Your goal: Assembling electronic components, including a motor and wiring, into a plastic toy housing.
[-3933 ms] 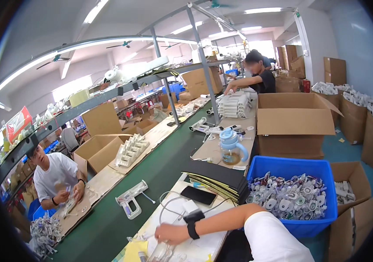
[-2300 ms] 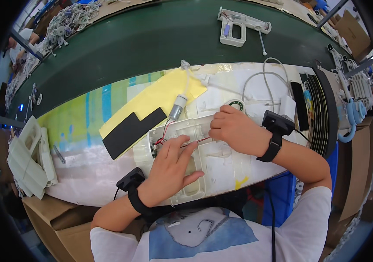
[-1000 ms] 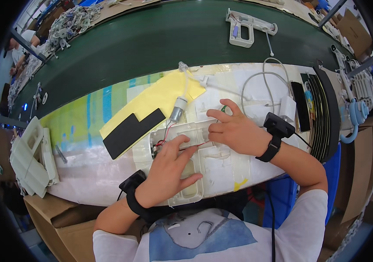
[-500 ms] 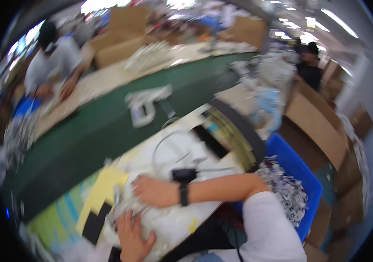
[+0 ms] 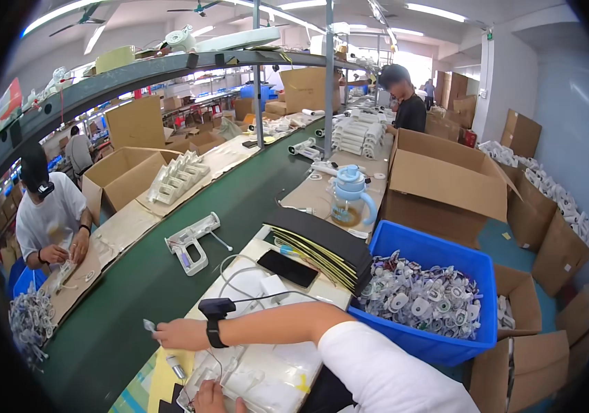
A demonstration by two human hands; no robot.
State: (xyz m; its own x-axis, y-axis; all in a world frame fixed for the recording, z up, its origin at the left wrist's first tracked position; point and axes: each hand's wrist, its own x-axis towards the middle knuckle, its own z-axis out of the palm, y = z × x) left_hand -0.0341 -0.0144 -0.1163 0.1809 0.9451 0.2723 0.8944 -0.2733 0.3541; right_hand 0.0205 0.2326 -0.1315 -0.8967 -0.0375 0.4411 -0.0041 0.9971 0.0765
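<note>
My right hand [image 5: 183,335] reaches over the table's left edge beside the green belt. Its fingertips pinch a small clear plastic piece [image 5: 148,325]. A dark band with a black box circles that wrist. My left hand [image 5: 210,398] is at the bottom, its fingers curled against a white plastic housing [image 5: 194,387]; the lower picture edge cuts off the rest of this hand. A thin dark wire rises from the housing. Between the hands, a small metallic cylinder [image 5: 175,367] rests on a yellow sheet [image 5: 161,380].
A white pistol-shaped housing [image 5: 194,244] lies on the green conveyor belt [image 5: 129,275]. Right of me stands a blue bin [image 5: 427,354] of small white parts. A phone [image 5: 287,268], dark sheets [image 5: 322,241] and a blue-lidded jug [image 5: 351,196] are beyond my arm. Co-workers stand across and farther along.
My right hand has moved left from the tabletop, now with the clear piece in its fingertips. The view has tilted up, so my left hand appears lower.
</note>
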